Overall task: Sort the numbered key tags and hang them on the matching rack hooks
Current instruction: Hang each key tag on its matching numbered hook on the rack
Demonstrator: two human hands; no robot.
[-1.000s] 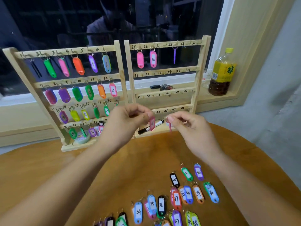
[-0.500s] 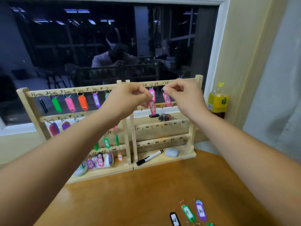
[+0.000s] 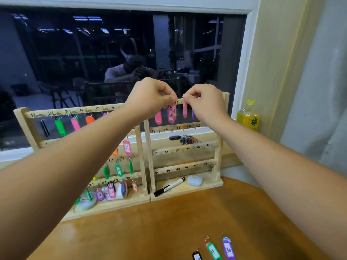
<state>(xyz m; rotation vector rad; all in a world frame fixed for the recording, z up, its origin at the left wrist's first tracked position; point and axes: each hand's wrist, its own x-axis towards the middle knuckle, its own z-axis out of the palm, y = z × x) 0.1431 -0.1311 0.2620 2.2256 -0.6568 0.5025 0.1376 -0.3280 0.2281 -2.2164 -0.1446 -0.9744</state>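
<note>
Dark window (image 3: 75, 62) behind, with ceiling lights mirrored in the glass. A wooden worktop (image 3: 169, 231) sits in front of the sill. Two wooden racks stand side by side at its back edge, touching.

Left rack (image 3: 141, 166): the top rail carries a black tag (image 3: 44, 127), a green tag (image 3: 60, 126), a pink tag (image 3: 75, 123) and an orange tag (image 3: 89, 120). Lower rails hold a pink 12 tag (image 3: 127, 147), green tags and a purple tag (image 3: 99, 195); the left arm hides much of these rows. A tape roll (image 3: 86, 202) lies on the rack's base.

Right rack (image 3: 150, 162): a plain pink tag (image 3: 158, 117) and a back pink tag (image 3: 170, 116) hang from the top rail. The lower rails are numbered from 31 upward. A black marker (image 3: 169, 186) and a small white case (image 3: 195, 180) lie on its base, near each other but apart.

Left hand (image 3: 152, 98): fingers curled, pinching the ring of the front pink tag (image 3: 174, 109) at the top rail. This tag hangs partly over the back pink tag.

Right hand (image 3: 204, 102): fingers curled, pinching the ring of a narrow pink tag (image 3: 185, 109) just beside it at the same rail. It cannot be told whether either ring sits on a hook.

Loose on the worktop at the near edge: a black-rimmed tag (image 3: 197, 256), a green-rimmed tag (image 3: 213, 250) and a purple 30 tag (image 3: 228, 248).

On the sill: a key bunch (image 3: 187, 139) behind the right rack, and a bottle (image 3: 248, 115) to its right.
</note>
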